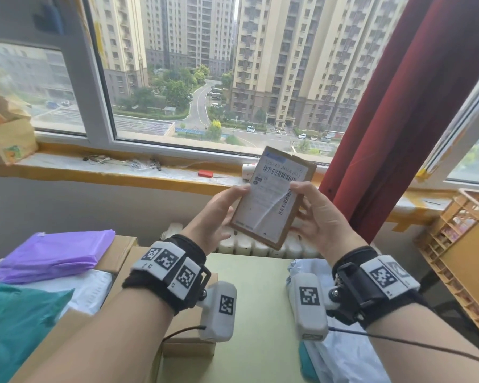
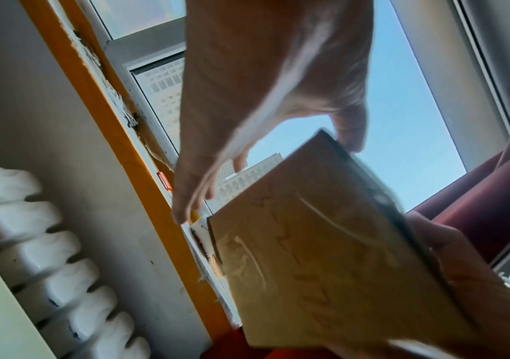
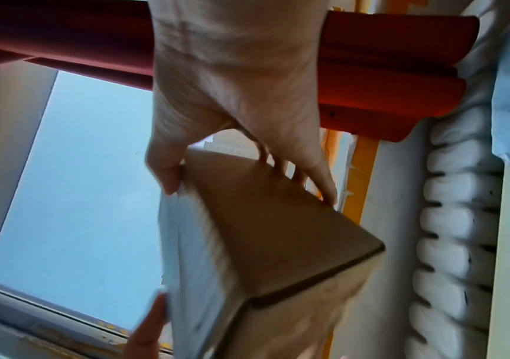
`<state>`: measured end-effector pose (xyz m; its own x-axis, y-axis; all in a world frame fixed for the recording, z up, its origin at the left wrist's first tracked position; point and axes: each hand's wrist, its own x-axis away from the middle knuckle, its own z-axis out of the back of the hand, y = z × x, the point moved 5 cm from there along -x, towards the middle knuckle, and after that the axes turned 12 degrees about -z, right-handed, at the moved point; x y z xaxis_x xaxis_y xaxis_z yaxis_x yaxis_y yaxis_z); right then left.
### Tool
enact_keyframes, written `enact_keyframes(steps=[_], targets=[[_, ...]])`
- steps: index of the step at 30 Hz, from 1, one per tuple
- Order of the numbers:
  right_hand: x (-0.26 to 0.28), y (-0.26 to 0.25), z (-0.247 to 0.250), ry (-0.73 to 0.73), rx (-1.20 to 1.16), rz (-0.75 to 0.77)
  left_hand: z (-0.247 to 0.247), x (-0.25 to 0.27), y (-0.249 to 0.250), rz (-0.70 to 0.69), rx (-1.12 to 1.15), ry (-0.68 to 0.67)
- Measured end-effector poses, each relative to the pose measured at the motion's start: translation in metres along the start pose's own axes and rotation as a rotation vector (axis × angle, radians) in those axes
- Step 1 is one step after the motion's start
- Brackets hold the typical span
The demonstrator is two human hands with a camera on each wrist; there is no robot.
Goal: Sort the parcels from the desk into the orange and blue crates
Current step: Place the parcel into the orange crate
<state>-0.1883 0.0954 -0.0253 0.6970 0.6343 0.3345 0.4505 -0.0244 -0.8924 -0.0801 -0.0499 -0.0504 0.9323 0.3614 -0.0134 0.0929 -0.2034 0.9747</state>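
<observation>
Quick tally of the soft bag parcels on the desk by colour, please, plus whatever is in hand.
Purple bag: 1
Teal bag: 1
White mailer: 1
Pale blue bag: 1
Cardboard parcel, held by left hand and right hand: 1
Total: 5. Overlapping cardboard boxes not counted.
</observation>
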Motion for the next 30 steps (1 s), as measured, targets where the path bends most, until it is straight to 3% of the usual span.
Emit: enact_keyframes(steps=[3,10,23,30], targets=[[0.0,0.001,-0.004,-0.05,0.04,0.008,-0.012,-0.001,0.004,-0.042,-0.061,-0.139],[-0.002,0.025,-0.001,-0.089,0.219,-0.059,-0.023,-0.01,-0.01,-0.023,0.067,-0.092],[0.01,0.027,0.03,0.002,0.239,-0.044,-0.045,-0.016,-0.028,-0.012,0.047,-0.177],[0.033,0.027,0.063,0.078,0.165,-0.027,-0.08,-0.017,-0.038,0.018,0.062,-0.269]])
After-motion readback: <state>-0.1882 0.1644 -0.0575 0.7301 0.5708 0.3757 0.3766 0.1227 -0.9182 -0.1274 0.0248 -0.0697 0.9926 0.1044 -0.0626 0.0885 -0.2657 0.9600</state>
